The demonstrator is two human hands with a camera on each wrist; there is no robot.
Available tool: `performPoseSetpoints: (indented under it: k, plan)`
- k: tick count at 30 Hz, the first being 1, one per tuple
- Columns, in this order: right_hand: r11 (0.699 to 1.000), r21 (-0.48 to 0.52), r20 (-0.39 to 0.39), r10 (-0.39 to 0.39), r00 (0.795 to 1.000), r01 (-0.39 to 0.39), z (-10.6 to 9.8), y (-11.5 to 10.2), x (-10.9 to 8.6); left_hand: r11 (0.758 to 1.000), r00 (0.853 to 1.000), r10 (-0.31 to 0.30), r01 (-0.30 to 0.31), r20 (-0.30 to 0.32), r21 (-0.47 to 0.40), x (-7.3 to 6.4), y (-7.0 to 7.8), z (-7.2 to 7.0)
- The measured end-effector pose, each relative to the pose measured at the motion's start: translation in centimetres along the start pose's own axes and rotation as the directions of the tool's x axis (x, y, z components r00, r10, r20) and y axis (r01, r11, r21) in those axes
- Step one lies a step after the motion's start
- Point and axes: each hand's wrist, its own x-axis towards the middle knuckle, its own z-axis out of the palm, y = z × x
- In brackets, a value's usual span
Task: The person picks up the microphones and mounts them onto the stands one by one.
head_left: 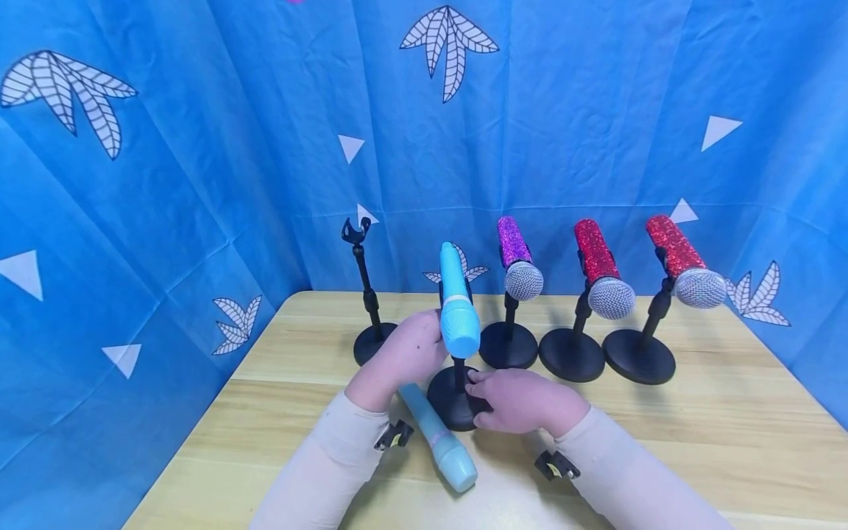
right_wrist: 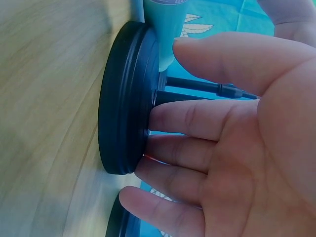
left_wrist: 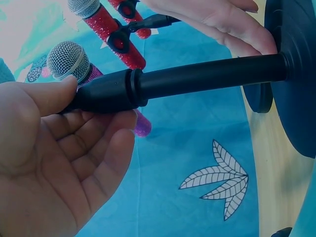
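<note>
My left hand (head_left: pixel 412 352) pinches the black collar (left_wrist: pixel 108 93) high on a microphone stand's pole, its thumb on one side and fingers on the other. A light blue microphone (head_left: pixel 458 313) sits in that stand's clip, its head tilted down toward me. Straight fingertips of my right hand (head_left: pixel 520 401) rest at the stand's round black base (right_wrist: pixel 126 106), beside the pole. A second light blue microphone (head_left: pixel 439 439) lies on the table next to the base, its far end hidden behind my left wrist.
At the left stands a stand with a bare clip (head_left: pixel 356 232). To the right, a purple glitter microphone (head_left: pixel 513 243) and two red ones, a nearer (head_left: pixel 596 250) and a far-right (head_left: pixel 674 245), sit on stands. A blue curtain (head_left: pixel 570 110) hangs behind the wooden table (head_left: pixel 742 442).
</note>
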Motion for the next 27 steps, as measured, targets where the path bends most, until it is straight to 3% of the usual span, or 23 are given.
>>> performPoseSetpoints:
  k: [9,13,22,27]
  plan:
    - [1.000,0.000,0.009,-0.014,1.000,0.014,0.00,0.17,0.01,0.997,1.000,0.020,-0.020,0.007,-0.080,0.11,-0.31,0.12]
    - [1.000,0.008,0.012,-0.009,1.000,0.009,0.02,0.25,0.01,0.997,1.000,0.017,-0.016,0.008,-0.078,0.18,-0.36,0.18]
    - [1.000,0.022,0.020,-0.001,1.000,0.000,-0.06,0.25,0.03,0.992,0.997,-0.081,0.082,0.010,-0.097,0.31,-0.44,0.18]
    - [1.000,0.017,0.022,-0.001,1.000,0.001,-0.20,0.25,0.08,0.996,0.999,-0.031,0.032,0.012,-0.080,0.47,-0.56,0.17]
